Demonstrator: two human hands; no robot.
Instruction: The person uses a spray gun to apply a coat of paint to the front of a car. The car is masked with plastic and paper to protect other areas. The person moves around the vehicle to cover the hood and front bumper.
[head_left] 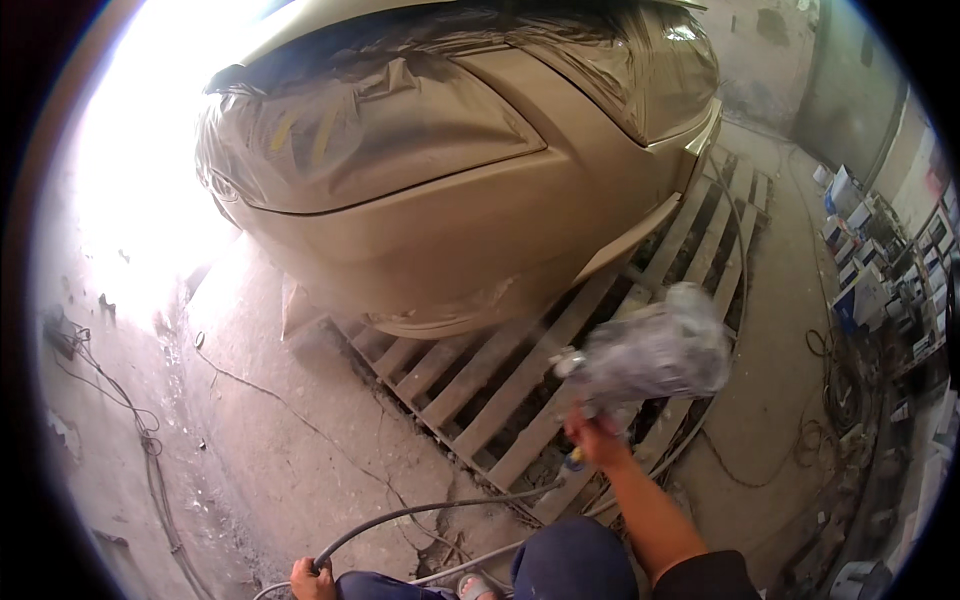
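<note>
Car bumper (440, 240): smooth, matt beige coat; lamps masked with glossy, crinkled plastic film (400, 120). Spray gun (650, 355) wrapped in wrinkled clear plastic. Floor grating (520, 370): dusty slats; concrete floor (280, 430) rough, cracked.

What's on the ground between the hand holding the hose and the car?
In the head view, between the left hand and car: cracked concrete floor, then slatted grating.

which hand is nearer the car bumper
Right. The right hand holds the wrapped spray gun up just below the bumper; the left hand grips the hose low by the knees, farther back.
</note>
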